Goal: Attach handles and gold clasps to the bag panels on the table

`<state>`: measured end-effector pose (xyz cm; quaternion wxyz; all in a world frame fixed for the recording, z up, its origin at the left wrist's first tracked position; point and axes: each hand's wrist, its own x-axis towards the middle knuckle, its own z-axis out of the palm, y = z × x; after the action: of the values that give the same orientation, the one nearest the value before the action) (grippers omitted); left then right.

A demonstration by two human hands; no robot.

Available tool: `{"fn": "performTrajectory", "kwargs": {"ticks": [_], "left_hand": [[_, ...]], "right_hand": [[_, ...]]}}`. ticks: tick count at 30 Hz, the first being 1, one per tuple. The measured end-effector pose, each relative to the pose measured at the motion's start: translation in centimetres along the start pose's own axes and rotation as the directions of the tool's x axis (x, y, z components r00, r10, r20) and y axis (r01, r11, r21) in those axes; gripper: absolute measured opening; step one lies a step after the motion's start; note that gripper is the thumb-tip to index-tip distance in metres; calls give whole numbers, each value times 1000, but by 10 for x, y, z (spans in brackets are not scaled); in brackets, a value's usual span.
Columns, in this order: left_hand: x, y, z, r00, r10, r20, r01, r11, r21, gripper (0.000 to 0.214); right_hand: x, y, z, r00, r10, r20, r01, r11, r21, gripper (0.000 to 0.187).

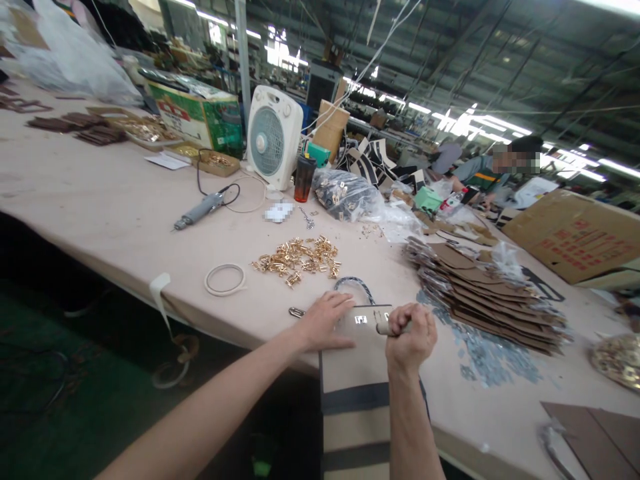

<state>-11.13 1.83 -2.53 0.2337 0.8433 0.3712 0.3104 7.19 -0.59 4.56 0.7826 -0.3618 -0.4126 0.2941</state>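
My left hand [325, 321] lies flat with fingers stretched on the upper edge of a tan bag [357, 373] that hangs over the table's near edge. My right hand [409, 337] is a fist wrapped round a small tool handle [384, 327], its tip at a metal clasp [361, 319] on the bag's flap. A pile of small gold fittings [299, 259] lies just beyond the hands. A small metal piece [296, 312] sits left of my left hand.
A stack of brown cardboard-like pieces [490, 293] lies to the right. A white tape ring [225, 279], an electric screwdriver [200, 211], a white fan [273, 137], a red cup [303, 179] and a bag of fittings [345, 195] stand further back. A person works at far right [493, 170].
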Motion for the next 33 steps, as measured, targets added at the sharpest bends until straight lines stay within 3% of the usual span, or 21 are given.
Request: {"fn": "performTrajectory", "kwargs": {"ticks": [2,5,11,22,29,33], "left_hand": [[-10,-2,-12,1000,-3,12,4,1000,-28,94],[-22,-7,-24,1000,2,23,0,996,-89,72],[-25,-18,-22,999,-31,-40,25,989,-144,46],[-15,-23,-21,991,-131,-14,126,974,-189,31],[-10,-20,-23,979,-201,38,205,961,-188,32],[-9,-18,-29,986,-156,62,166,961,-219,30]], "right_hand": [[-4,-4,-2,1000,16,-9,-15,1000,10,37],[-14,-3,2,996,69,62,-76,992,105,37],[-48,21,31,979,121,167,-149,974,168,45],[-73,49,41,982,6,190,-42,981,190,40],[-82,56,45,982,-60,179,54,998,34,37],[-81,63,47,981,-54,189,59,998,-18,37]]}}
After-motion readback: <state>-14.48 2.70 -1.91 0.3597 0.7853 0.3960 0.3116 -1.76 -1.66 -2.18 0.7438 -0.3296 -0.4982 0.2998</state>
